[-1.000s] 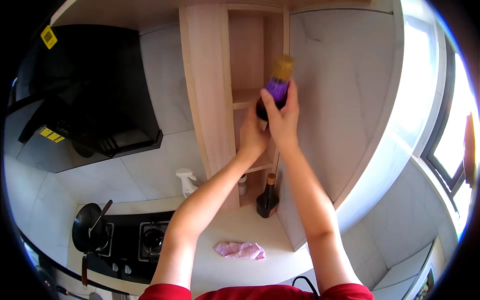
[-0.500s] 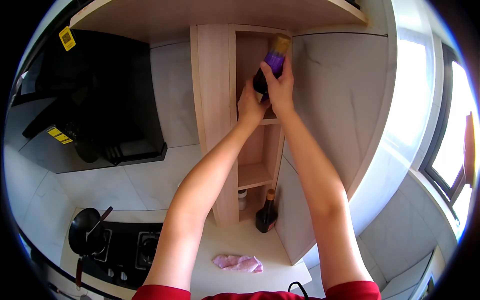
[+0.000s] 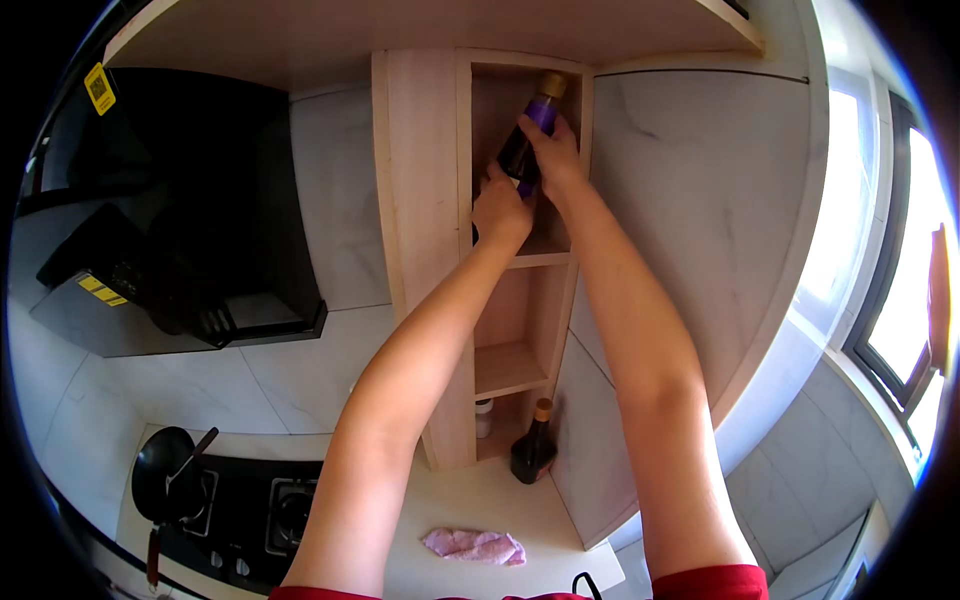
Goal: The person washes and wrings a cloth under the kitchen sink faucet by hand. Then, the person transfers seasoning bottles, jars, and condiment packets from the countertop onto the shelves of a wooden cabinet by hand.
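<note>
- Bottle [image 3: 517, 153] is at the upper centre of the frame, held at a slant in front of or within the top opening of the wooden shelf unit [image 3: 425, 200]; how deep it sits cannot be told. Its gold cap [image 3: 551, 86] leans up and right.
- The right hand [image 3: 557, 158] is curled round the upper part by the purple band [image 3: 541, 116], thumb on the near side, fingers partly hidden.
- The left hand [image 3: 502, 210], lower and to the left, is bent in against the bottom end; how tightly its fingers close cannot be told.
- For good handling, the lower hand should bear the weight while the upper one governs the tilt.
- With the side panel [image 3: 584, 170] so near, small wrist turns are safer than sweeping ones, and the cap and knuckles want a little room.
- Base clearance over the shelf edge [image 3: 540, 260] deserves care, since the forearms are raised and the lower hand hides part of the view.
</note>
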The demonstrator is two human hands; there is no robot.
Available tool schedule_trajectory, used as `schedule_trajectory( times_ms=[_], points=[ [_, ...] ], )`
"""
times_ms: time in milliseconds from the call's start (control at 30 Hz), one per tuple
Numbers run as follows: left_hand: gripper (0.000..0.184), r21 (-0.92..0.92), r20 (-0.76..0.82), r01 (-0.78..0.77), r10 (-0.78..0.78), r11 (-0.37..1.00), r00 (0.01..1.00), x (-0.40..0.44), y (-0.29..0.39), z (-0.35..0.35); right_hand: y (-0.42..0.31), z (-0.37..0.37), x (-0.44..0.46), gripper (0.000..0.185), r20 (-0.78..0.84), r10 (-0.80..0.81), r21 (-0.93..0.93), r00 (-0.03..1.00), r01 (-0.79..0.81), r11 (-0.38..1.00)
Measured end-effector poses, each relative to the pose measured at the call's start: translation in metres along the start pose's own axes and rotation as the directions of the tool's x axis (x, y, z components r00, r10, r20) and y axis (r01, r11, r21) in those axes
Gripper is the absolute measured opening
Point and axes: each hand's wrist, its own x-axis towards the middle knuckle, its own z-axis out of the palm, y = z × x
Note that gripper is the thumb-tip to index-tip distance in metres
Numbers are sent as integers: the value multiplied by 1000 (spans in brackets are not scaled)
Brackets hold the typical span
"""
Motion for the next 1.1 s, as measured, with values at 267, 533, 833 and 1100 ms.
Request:
schedule_trajectory(
  times_ms=[267,533,833,1100],
  points=[
    [67,-104,65,99,-93,990,994,10,3,-3,32,5,43,39,-26,-25,-297,999,16,955],
    [65,-370,168,-28,97,929,981,42,-36,26,18,22,47,61,-249,58,-585,967,-198,787],
    [63,-686,143,33,89,726,986,32,-38,47,35,12,51,58,-193,-141,-734,971,-48,678],
    [65,-221,3,-165,170,961,985,51,-65,86,49,10,9,63,-51,-451,-681,891,299,668]
  ],
)
